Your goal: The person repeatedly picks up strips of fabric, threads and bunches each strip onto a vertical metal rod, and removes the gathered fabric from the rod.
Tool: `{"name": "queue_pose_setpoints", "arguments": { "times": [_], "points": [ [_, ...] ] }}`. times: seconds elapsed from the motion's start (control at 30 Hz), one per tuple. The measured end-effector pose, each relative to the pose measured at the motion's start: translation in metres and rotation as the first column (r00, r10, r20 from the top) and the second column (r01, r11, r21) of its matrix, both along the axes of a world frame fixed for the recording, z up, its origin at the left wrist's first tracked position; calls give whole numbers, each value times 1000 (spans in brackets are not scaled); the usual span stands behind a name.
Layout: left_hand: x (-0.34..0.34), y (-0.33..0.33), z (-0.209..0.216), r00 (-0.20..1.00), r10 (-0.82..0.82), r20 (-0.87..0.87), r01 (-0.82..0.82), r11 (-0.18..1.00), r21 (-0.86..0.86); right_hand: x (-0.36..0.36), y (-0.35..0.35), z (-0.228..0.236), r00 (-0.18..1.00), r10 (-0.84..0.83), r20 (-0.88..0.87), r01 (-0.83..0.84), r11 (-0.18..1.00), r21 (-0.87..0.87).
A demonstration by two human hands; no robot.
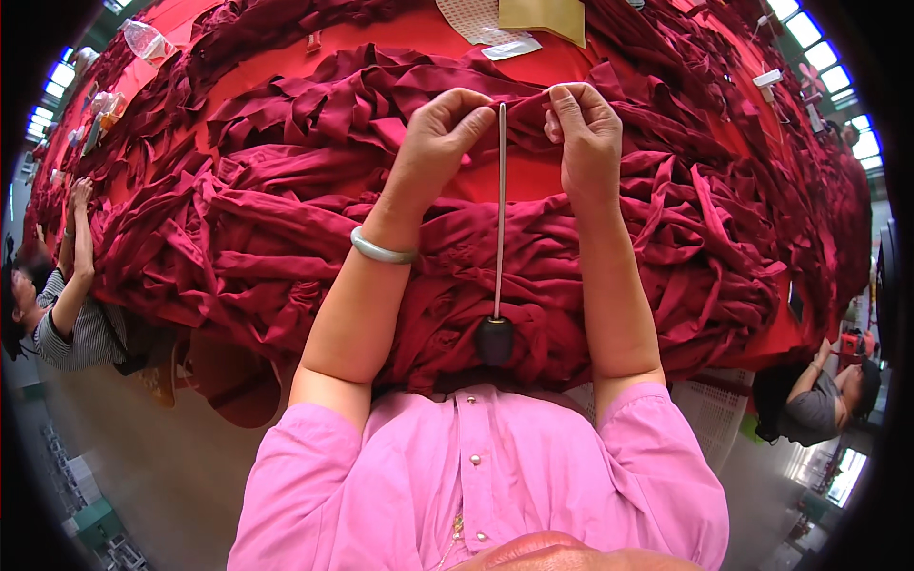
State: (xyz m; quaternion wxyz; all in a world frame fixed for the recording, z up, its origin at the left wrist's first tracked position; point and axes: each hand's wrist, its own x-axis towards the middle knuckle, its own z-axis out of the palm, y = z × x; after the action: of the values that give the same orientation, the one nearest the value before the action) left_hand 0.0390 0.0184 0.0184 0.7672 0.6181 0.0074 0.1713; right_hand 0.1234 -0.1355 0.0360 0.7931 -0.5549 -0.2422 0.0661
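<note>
A red-topped table (526, 179) fills nearly my whole view, heaped with maroon cloth (190, 238), and bright windows line the far edges of the room. One co-worker (67, 319) sits at the left rim and another (824, 404) at the right, both well apart from my reach. A clear bottle (148, 42) lies at the upper left, and a yellow sheet (543, 19) sits near the top.

Straight ahead of me, a slim metal rod (501, 209) runs from a black base (494, 341) near the body to a tip between my hands; from this one view I can't settle whether it stands upright or leans. I judge it is centred so both hands can reach the tip equally, with the heaped cloth close by for easy picking.

My left hand (447, 124) has thumb and forefinger drawn to a narrow pinch right beside the rod's tip. My right hand (583, 124) pinches just as narrowly, a little way to the right. A maroon cloth strip (526, 98) seems to span the two pinches, by the tip; I'd say they are set apart to draw it straight. Its ends are hidden behind the fingers.
</note>
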Motion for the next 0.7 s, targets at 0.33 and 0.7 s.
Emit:
{"name": "queue_pose_setpoints", "arguments": {
  "times": [0.33,0.7],
  "points": [
    [-3,5,-7,999,41,-9,-42,998,-57,4,-4,-2,982,140,-130,-149,987,-59],
    [-4,3,-9,999,53,-4,-54,998,-28,-5,2,-4,990,127,-67,-132,988,-79]
  ]
}}
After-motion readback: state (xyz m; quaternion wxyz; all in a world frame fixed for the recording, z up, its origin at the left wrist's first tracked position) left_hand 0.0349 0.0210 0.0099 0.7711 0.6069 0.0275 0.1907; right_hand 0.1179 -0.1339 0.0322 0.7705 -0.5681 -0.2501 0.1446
